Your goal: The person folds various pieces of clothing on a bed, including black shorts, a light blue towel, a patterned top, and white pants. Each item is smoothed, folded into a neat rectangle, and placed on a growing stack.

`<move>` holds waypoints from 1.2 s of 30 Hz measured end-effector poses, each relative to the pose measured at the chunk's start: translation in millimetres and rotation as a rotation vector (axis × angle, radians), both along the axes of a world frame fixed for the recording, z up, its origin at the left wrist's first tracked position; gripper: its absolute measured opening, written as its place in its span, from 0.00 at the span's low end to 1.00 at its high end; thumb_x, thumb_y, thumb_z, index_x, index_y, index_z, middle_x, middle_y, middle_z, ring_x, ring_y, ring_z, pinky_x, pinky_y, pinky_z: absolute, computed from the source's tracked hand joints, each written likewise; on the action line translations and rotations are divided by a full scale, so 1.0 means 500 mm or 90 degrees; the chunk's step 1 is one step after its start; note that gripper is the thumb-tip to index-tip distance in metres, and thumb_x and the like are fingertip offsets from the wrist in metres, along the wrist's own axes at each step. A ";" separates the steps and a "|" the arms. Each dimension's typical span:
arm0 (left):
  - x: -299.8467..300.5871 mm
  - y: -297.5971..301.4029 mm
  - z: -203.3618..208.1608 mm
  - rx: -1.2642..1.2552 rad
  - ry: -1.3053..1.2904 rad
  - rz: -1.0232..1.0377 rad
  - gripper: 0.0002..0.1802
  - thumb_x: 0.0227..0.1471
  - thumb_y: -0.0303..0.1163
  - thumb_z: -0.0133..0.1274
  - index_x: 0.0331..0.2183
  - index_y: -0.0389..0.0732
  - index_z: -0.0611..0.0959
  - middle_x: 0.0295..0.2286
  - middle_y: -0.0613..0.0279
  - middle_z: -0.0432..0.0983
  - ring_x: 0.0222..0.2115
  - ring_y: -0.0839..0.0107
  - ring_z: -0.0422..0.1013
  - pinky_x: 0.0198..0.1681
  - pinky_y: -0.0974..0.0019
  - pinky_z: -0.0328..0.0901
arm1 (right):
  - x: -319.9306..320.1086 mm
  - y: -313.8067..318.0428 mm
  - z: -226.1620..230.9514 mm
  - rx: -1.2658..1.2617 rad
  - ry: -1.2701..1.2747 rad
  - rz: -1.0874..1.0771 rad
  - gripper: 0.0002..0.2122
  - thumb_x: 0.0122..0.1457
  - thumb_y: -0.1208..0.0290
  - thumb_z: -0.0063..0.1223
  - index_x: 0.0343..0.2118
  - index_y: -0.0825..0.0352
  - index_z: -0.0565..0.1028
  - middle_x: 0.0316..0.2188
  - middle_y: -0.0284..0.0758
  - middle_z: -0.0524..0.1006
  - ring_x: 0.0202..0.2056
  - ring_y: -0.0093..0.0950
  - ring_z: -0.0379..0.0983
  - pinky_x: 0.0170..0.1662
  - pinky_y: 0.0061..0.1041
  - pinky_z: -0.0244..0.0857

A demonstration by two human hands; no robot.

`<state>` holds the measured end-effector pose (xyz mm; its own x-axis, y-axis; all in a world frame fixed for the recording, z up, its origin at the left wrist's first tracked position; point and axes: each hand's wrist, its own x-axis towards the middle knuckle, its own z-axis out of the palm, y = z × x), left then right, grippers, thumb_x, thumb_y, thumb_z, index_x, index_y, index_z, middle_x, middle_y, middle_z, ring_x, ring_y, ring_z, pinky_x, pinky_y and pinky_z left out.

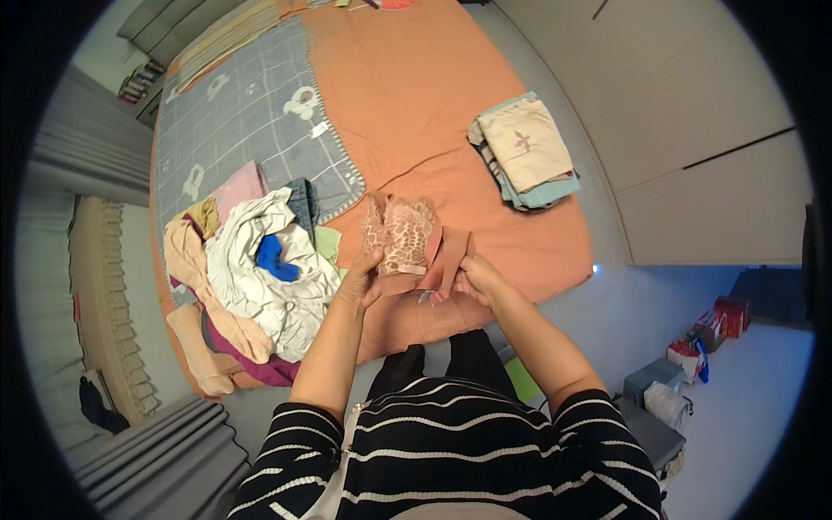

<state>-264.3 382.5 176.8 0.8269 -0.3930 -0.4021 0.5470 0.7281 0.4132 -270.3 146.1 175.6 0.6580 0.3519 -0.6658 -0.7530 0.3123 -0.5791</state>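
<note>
Left hand: one, left hand (366,276), fingers clamped on the near left edge of the lace, thumb on top.
Right hand: one, right hand (477,279), fingers closed on the plain right side of the same piece.
Lace undergarment: one, dusty-pink lace undergarment (407,236), held between both hands above the bed's near edge; patterned lace at left, smooth cloth at right.
Loose clothes: one heap, left of the hands; one white garment (247,238) with one bright blue piece (277,258) on it, one pink folded cloth (242,192), one denim piece (302,206), one pale green piece (328,241), one maroon garment (270,367).
Folded stack: one, folded stack (524,143), beyond the right hand; cream piece on top with one dark motif, teal edges beneath.
Bed: one, orange bed (390,95), under all the clothes.
Blanket: one, grey checked blanket (251,113), at least two pale bear figures, one small white patch whose print is too small to read.
Books: one row, books (140,81), spines unreadable, count unclear.
</note>
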 end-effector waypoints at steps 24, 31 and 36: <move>0.055 -0.164 -0.009 0.283 0.083 -0.046 0.21 0.47 0.27 0.46 0.46 0.34 0.71 0.39 0.54 0.73 0.39 0.64 0.72 0.44 0.60 0.69 | 0.084 -0.124 -0.169 0.147 0.048 -0.056 0.19 0.57 0.61 0.55 0.45 0.72 0.71 0.39 0.39 0.76 0.42 0.27 0.73 0.44 0.23 0.66; 0.038 -0.056 0.009 0.344 0.115 0.049 0.24 0.46 0.32 0.48 0.47 0.37 0.70 0.41 0.54 0.72 0.40 0.62 0.72 0.40 0.58 0.71 | 0.087 -0.042 -0.023 -0.086 -0.123 -0.064 0.14 0.57 0.68 0.55 0.42 0.71 0.71 0.35 0.36 0.77 0.34 0.21 0.74 0.36 0.20 0.69; -0.002 -0.029 -0.019 0.100 0.136 0.150 0.30 0.51 0.43 0.46 0.52 0.36 0.68 0.47 0.51 0.70 0.46 0.57 0.69 0.48 0.57 0.66 | 0.057 0.030 0.057 0.110 -0.232 -0.051 0.14 0.54 0.71 0.56 0.42 0.73 0.73 0.36 0.34 0.77 0.35 0.21 0.74 0.38 0.21 0.68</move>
<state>-265.4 368.2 167.1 0.7784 -0.1216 -0.6158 0.4579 0.7811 0.4245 -241.5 161.1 204.2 0.8695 0.3759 -0.3204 -0.4781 0.4778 -0.7370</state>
